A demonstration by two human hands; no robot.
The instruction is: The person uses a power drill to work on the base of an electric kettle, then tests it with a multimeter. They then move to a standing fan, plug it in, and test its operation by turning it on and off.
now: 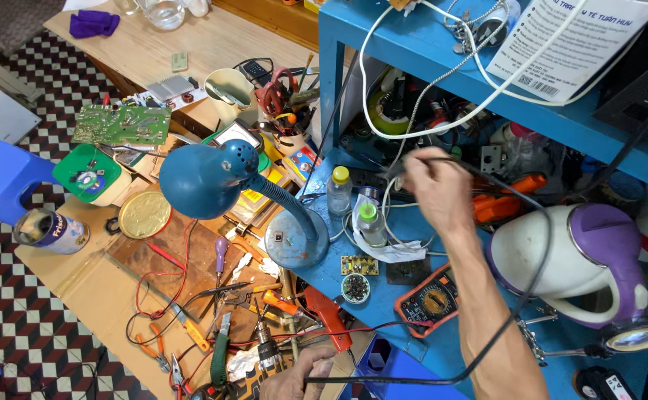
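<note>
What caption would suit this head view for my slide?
Over a cluttered blue workbench, the right hand and left hand hold a black cable beside a blue desk lamp.

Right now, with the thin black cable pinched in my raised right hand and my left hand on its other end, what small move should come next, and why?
Probably draw the thin black cable slowly toward you, lifting it slightly. It sags in a long loop from the right hand past the white and purple kettle down to the left hand, near the orange multimeter, so a quick tug could snag.
</note>
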